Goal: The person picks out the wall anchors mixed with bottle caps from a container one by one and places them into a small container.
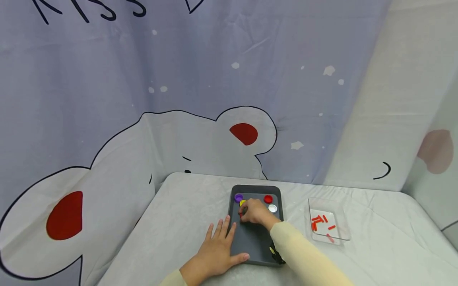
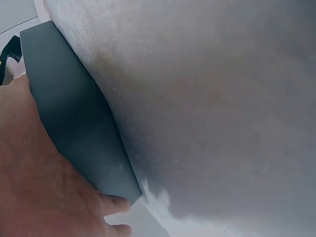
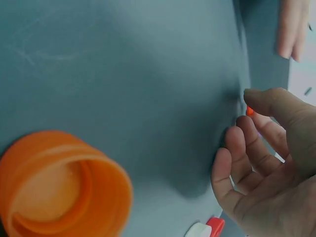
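Over the upper left part of a dark grey tray (image 1: 250, 246), my right hand (image 1: 255, 211) pinches a small red stick (image 3: 250, 110) between thumb and forefinger. Its other fingers are loosely bent in the right wrist view. My left hand (image 1: 216, 252) lies with spread, straight fingers along the tray's left side, as the left wrist view also shows. Near the right hand are a purple cap (image 1: 238, 198), a partly covered yellow cap (image 1: 242, 202), a red cap (image 1: 268, 199) and a white cap (image 1: 272, 208). An orange cap (image 3: 49, 192) looms large in the right wrist view.
To the tray's right stands a clear plastic box (image 1: 341, 232) with several red sticks (image 1: 318, 219) in it. A white cloth (image 1: 186, 210) covers the table, and a printed curtain (image 1: 200, 143) hangs behind. The right forearm (image 1: 304, 258) crosses the tray's right edge.
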`<state>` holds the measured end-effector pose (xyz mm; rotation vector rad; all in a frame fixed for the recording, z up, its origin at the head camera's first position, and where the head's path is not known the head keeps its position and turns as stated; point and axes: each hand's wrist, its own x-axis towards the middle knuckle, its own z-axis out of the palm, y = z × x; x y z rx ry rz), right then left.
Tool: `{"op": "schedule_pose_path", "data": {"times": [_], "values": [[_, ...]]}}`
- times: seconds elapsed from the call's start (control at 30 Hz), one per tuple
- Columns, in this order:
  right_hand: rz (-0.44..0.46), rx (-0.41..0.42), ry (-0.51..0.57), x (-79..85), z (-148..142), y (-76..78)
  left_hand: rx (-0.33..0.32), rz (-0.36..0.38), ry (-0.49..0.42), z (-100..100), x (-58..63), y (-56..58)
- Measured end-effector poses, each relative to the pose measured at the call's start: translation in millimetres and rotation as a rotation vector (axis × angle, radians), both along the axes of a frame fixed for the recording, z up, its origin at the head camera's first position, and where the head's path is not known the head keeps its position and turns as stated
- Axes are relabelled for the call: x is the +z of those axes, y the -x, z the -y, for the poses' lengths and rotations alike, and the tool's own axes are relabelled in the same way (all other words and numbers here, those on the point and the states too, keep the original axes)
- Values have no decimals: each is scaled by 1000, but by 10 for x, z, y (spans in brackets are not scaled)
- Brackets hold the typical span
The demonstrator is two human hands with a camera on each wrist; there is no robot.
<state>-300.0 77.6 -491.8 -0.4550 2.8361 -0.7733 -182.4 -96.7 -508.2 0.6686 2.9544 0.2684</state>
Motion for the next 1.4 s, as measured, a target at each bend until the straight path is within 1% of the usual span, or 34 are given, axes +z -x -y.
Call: {"op": "schedule_pose_path", "data": {"times": [0.17, 0.3, 0.5, 0.6, 0.8, 0.93, 1.2, 1.3, 1.4], "values": [[5, 5, 60, 114, -92, -8, -1, 16, 4, -4, 19, 11], [-15, 7, 121, 210, -208, -69, -8, 25, 11, -1, 5, 19], [-13, -43, 199, 325, -453, -170, -12, 42, -7, -9, -8, 33], [-22, -64, 239, 377, -585, -197, -8, 39, -15, -6, -6, 37], [-20, -74, 318, 449, -873, -252, -4, 13, -17, -2, 16, 11], [-22, -91, 331, 480, -1102, -311, -7, 10, -37, -8, 11, -7], [4, -159, 348, 542, -1549, -483, -8, 13, -53, -1, -10, -5], [24, -183, 346, 552, -1680, -545, -16, 6, -62, 2, -16, -7], [50, -207, 369, 554, -1790, -573, -16, -2, -74, 15, -29, 3]]}}
